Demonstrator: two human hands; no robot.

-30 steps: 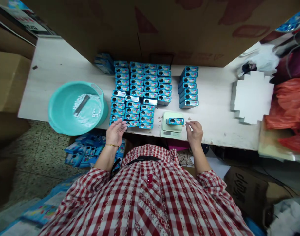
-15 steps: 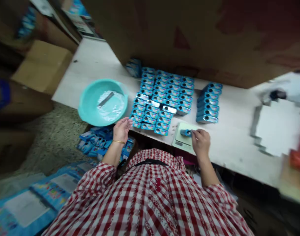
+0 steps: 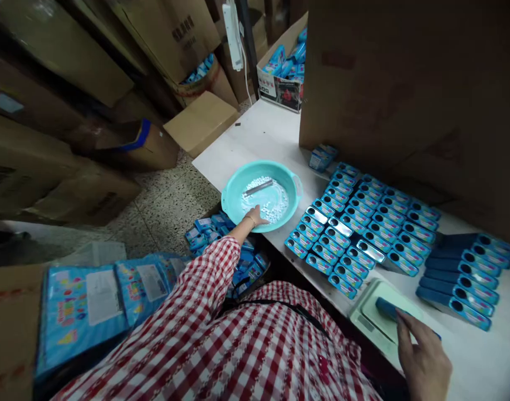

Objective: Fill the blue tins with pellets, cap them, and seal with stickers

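My left hand (image 3: 257,216) reaches over the near rim of a turquoise plastic basin (image 3: 232,192), its thumb apart from the fingers, at the small white pieces (image 3: 275,209) inside. A grey flat bar (image 3: 258,187) lies among those pieces. On the right, my right hand (image 3: 424,353) is closed on a small blue tin (image 3: 386,308) above a pale green scale (image 3: 374,326); the fingers hide part of the tin. Whether the tin rests on the scale I cannot tell. Rows of similar blue tins (image 3: 376,228) stand beside the scale, several with shiny silver tops.
Another row of blue tins (image 3: 467,284) stands right of the scale. A large cardboard box (image 3: 405,111) borders the white table (image 3: 271,122) at the back. Below the basin, many blue packs (image 3: 213,225) fill a container. Cardboard cartons (image 3: 133,145) stand on the left.
The view has swung left. My left hand has moved from beside the tins into the basin. My right hand stays at the scale with the blue tin.
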